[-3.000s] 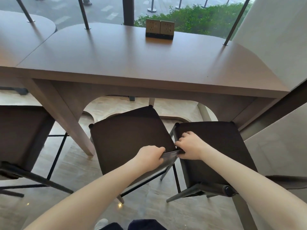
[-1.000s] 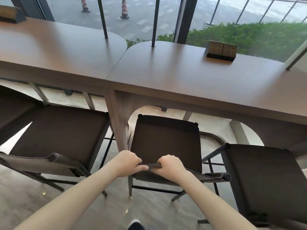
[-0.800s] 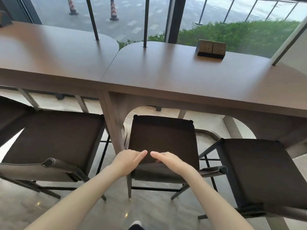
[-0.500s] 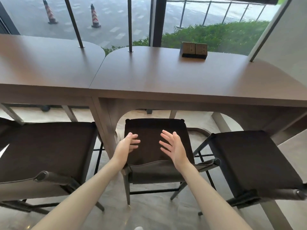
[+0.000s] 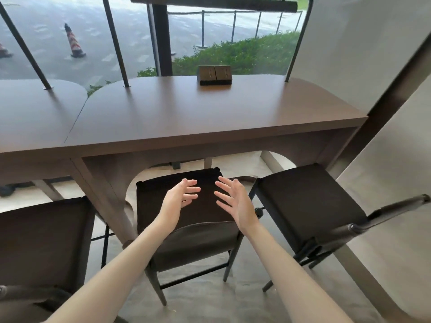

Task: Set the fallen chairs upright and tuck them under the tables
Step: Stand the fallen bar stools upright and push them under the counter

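Three dark-seated chairs stand upright at a long brown table [image 5: 210, 117]. The middle chair [image 5: 154, 201] has its seat front just under the table edge, beside a table leg [image 5: 105, 197]. My left hand [image 5: 179, 197] and my right hand [image 5: 233, 201] hover above that seat with fingers spread, palms facing each other, holding nothing. The chair's low backrest [image 5: 198, 243] lies below my wrists. A second chair [image 5: 307, 203] stands to the right, and a third chair [image 5: 42, 241] to the left.
A small wooden socket box [image 5: 214, 75] sits at the table's far edge by the window. Thin dark rods [image 5: 115, 40] rise from the tabletop. A pale wall [image 5: 373, 54] closes the right side. Another tabletop [image 5: 35, 113] adjoins on the left.
Both hands gripped the middle chair's backrest a second ago, then let go. They have lifted and opened above the seat. The view has tilted up and to the right.
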A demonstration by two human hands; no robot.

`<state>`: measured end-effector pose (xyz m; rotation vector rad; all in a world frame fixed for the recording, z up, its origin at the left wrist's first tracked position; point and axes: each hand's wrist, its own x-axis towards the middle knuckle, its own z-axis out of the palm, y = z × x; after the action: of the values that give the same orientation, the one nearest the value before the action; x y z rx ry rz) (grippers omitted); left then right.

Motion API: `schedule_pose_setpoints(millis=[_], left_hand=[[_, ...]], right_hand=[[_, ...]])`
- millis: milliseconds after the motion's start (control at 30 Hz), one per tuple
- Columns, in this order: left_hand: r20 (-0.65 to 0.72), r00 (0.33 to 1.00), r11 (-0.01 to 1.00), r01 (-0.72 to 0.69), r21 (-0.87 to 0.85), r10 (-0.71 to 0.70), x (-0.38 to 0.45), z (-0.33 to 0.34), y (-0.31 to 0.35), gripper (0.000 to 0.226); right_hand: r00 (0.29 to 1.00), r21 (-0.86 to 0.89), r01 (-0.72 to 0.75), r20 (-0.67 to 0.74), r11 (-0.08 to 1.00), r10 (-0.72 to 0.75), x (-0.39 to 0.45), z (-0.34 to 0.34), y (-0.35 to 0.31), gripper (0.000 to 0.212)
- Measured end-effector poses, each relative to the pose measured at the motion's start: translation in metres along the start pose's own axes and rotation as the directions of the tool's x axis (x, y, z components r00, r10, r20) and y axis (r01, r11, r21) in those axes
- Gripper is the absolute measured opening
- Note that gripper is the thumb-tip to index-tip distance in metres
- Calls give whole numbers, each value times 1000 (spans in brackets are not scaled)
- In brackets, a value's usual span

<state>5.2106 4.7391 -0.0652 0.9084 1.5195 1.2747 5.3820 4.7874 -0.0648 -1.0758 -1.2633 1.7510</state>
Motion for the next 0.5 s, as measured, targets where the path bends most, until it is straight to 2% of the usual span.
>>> schedule_pose_setpoints(millis=[267, 500], left_hand=[[200, 976, 996, -91, -7, 90, -10, 147, 18, 36], [343, 935, 996, -93, -17, 93, -35, 297, 23, 38]], right_hand=[[979, 69, 52, -199, 996, -37, -56, -146, -29, 41], [931, 59, 93, -360, 994, -65, -120, -280, -42, 42]])
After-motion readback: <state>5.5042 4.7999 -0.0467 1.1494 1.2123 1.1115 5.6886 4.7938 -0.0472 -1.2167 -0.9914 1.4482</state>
